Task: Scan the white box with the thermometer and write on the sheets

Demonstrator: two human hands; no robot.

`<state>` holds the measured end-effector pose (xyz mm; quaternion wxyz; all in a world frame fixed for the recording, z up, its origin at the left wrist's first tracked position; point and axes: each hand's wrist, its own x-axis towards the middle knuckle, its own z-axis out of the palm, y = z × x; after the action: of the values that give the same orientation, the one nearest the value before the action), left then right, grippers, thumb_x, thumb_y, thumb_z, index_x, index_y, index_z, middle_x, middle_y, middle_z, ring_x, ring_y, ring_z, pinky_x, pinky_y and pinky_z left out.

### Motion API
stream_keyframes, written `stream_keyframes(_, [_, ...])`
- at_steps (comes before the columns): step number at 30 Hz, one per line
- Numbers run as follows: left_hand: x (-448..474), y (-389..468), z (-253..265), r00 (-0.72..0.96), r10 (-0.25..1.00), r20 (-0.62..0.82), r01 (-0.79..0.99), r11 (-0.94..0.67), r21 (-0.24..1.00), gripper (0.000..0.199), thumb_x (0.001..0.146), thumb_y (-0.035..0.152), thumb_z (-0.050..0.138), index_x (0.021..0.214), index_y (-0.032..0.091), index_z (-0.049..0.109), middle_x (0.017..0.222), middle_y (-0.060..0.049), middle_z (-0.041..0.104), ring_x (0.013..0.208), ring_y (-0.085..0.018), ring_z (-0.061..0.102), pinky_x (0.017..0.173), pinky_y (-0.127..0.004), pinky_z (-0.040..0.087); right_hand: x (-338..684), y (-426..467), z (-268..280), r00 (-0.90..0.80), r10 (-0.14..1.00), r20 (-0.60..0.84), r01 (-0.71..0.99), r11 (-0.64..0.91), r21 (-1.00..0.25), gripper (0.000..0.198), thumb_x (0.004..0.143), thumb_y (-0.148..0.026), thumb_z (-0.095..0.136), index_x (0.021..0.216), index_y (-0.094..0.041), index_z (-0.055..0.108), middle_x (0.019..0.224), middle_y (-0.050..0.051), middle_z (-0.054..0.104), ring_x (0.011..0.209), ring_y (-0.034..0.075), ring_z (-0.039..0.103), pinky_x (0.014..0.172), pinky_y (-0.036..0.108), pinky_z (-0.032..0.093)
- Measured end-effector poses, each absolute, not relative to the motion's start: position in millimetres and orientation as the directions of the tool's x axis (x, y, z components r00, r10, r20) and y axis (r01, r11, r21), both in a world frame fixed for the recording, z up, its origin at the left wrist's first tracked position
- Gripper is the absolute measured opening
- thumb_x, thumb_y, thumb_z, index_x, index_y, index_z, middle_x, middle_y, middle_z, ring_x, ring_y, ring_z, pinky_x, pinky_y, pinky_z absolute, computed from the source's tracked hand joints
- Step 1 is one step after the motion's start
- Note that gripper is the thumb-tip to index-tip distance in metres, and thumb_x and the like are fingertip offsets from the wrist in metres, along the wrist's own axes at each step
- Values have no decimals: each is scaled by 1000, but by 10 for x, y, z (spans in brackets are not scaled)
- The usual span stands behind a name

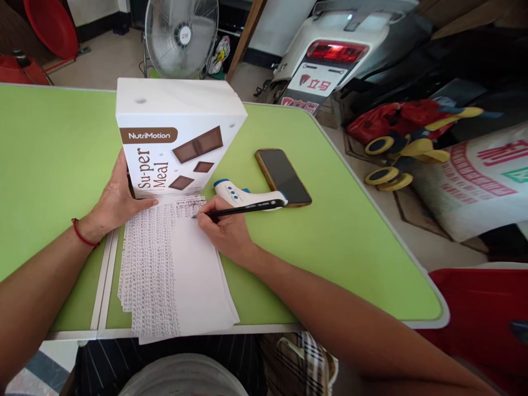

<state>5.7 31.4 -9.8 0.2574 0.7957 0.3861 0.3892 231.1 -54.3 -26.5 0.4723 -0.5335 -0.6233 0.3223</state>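
Observation:
Between the fingers of my right hand (229, 231) is a black pen (243, 209), its tip at the paper. Below it lies a stack of paper sheets (198, 275), the left part covered with rows of handwriting and the right part blank. My left hand (113, 195) grips the lower left edge of a white box (181, 104) printed "NutriMotion Su-per Meal". The thumb rests along the box's bottom edge by the paper; the other fingers are partly hidden behind it. Just beyond my right hand lies a white and blue thermometer gun (231, 192), partly covered by the pen.
A phone (284, 176) lies on the green folding table (330, 264), right of the thermometer gun. Past the table stand a fan (181, 38) and a white scooter (330, 49). A red chair (487, 319) is at the right, below a large printed sack (478, 181).

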Motion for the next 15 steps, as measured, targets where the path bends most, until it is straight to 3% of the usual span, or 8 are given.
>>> stream_keyframes(8, [46,318,-108,393,820,416,413,-562,717,87,65,42,86,136,24,38,145,-12,44,137,-38,40,115,-56,36,2320,-543,-252,-36,976,215,415,211,-885,11,72,-19,51,64,-23,44,57,-5,46,55,12,42,51,25,34])
stream_keyframes(12, [41,319,-115,393,819,418,422,-565,709,86,65,42,86,134,24,39,144,-12,44,136,-37,41,114,-55,38,2335,-585,-197,-35,927,374,511,339,-790,11,78,-20,50,69,-23,46,61,-4,51,54,11,45,52,26,36])
stream_keyframes(15, [40,321,-123,397,818,417,426,-566,706,87,66,42,85,136,24,37,143,-13,45,135,-37,41,113,-54,40,2391,-641,-75,-115,841,529,637,471,-610,10,81,-14,50,79,-23,54,71,1,61,63,14,54,60,28,42])
